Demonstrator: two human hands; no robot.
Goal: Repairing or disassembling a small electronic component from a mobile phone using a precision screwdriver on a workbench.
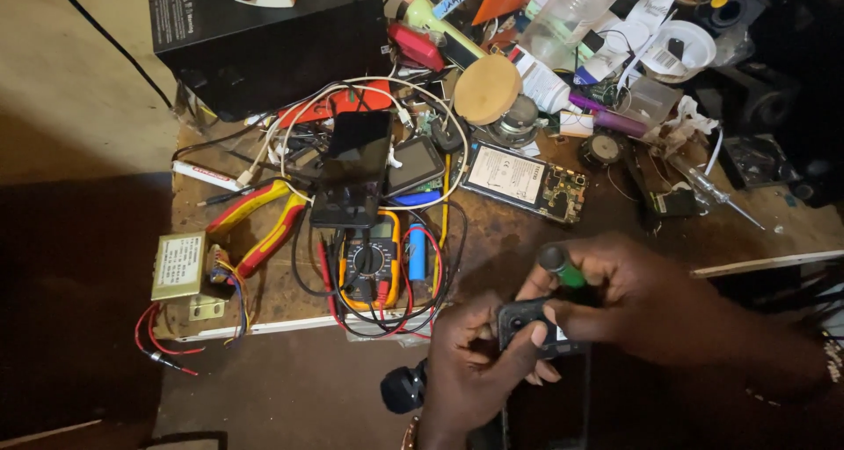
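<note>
My left hand (470, 362) grips a small dark phone part (519, 320) with a round camera hole, held low over the bench's front edge. My right hand (629, 301) holds a green-handled screwdriver (563, 267) with a black cap, tilted down towards that part; its fingers also touch the part's right side. The screwdriver's tip is hidden behind my fingers. Under my hands lies a dark flat phone body (549, 406), mostly hidden.
A yellow multimeter (374, 261) with red and black leads sits left of my hands, next to red-yellow pliers (259, 226), a transformer (180, 265) and a blue battery cell (417, 252). An opened phone (526, 182), a metal screwdriver (716, 193), bottles and cables crowd the wooden bench (264, 301).
</note>
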